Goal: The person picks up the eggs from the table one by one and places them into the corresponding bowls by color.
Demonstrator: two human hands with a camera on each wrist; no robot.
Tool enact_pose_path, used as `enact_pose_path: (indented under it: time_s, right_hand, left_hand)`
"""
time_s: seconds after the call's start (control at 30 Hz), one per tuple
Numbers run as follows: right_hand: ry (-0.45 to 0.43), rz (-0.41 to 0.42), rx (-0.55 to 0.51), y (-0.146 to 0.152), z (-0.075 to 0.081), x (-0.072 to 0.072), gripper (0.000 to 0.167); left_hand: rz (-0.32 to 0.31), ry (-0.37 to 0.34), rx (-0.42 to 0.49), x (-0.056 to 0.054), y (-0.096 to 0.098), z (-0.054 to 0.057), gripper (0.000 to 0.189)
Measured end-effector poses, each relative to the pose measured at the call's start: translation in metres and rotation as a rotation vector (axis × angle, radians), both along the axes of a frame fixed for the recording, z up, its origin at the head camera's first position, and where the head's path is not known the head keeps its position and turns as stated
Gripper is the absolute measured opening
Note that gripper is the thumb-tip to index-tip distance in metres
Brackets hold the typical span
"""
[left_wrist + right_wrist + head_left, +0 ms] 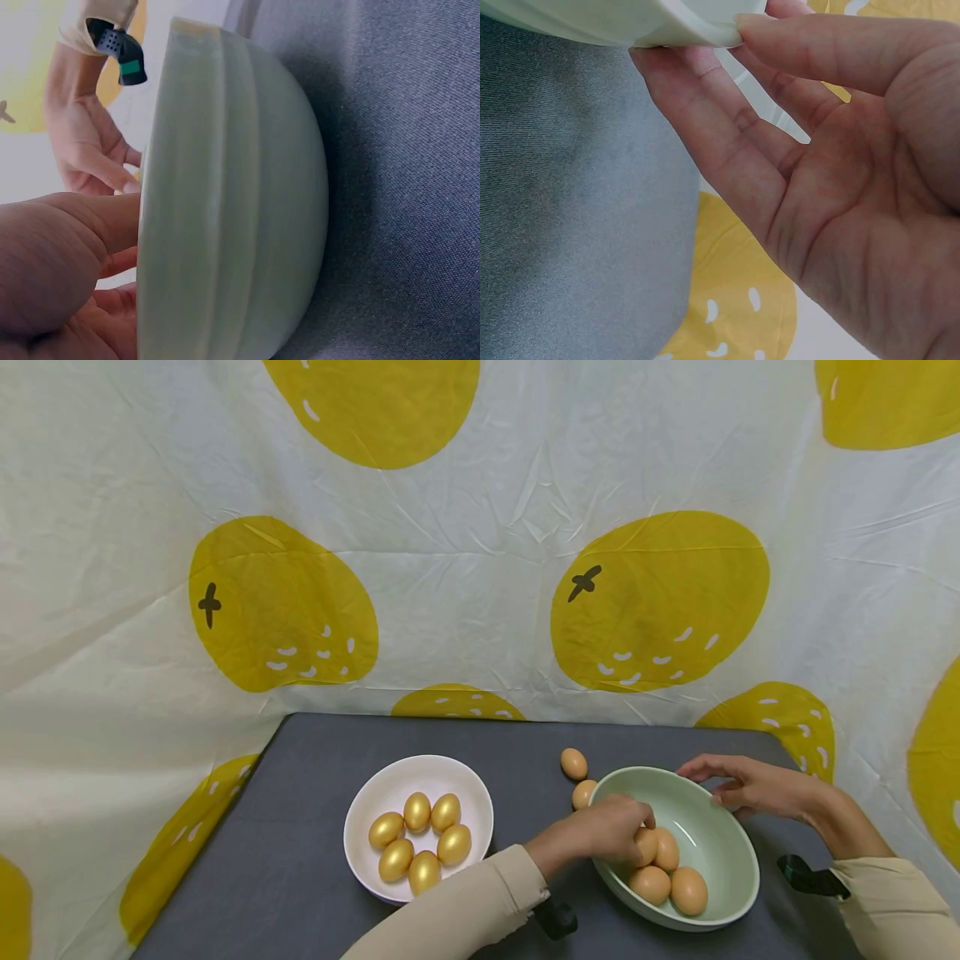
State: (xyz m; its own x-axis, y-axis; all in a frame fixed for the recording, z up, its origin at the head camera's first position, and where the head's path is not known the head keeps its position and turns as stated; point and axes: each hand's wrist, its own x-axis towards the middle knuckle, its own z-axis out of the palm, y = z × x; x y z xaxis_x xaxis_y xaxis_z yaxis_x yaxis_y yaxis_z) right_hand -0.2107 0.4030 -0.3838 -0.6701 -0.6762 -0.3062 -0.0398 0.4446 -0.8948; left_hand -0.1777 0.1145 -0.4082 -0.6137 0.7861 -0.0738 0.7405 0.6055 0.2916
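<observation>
A pale green bowl (723, 852) stands on the right part of the table, with several brown eggs (689, 891) inside. My left hand (600, 833) reaches over its near-left rim, fingers bent down around a brown egg (645, 847) that they partly hide. In the left wrist view the bowl's wall (232, 195) covers the fingertips of that hand (52, 270). At the bowl's far-right rim is my right hand (772, 789). The right wrist view shows this hand (832, 150) pinching the rim (697, 26), thumb on top and fingers beneath.
Left of the green bowl stands a white bowl (356, 827) holding several golden eggs (417, 812). Two brown eggs lie on the dark table (300, 827): one egg (573, 764) farther back, another egg (583, 794) by the green rim. A lemon-patterned cloth (465, 610) hangs behind.
</observation>
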Motion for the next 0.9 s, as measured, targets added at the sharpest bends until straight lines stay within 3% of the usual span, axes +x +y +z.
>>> enact_pose_path:
  time_s: [0.2,0.4,0.63,0.9]
  right_hand:
    - [0.004,0.001,0.002,0.000,-0.001,0.000,0.047]
    - [0.005,0.001,0.003,0.001,-0.001,-0.001,0.046]
    - [0.002,0.006,-0.001,0.000,0.000,-0.001,0.046]
    - [-0.016,-0.003,0.004,-0.001,0.001,-0.001,0.047]
  left_hand:
    - [0.016,0.009,-0.040,0.002,0.004,-0.003,0.035]
    - [0.042,-0.047,-0.016,0.003,0.003,-0.002,0.039]
    - [0.038,-0.112,0.124,-0.005,-0.008,0.002,0.037]
    - [0.043,-0.173,0.318,-0.029,-0.028,0.012,0.037]
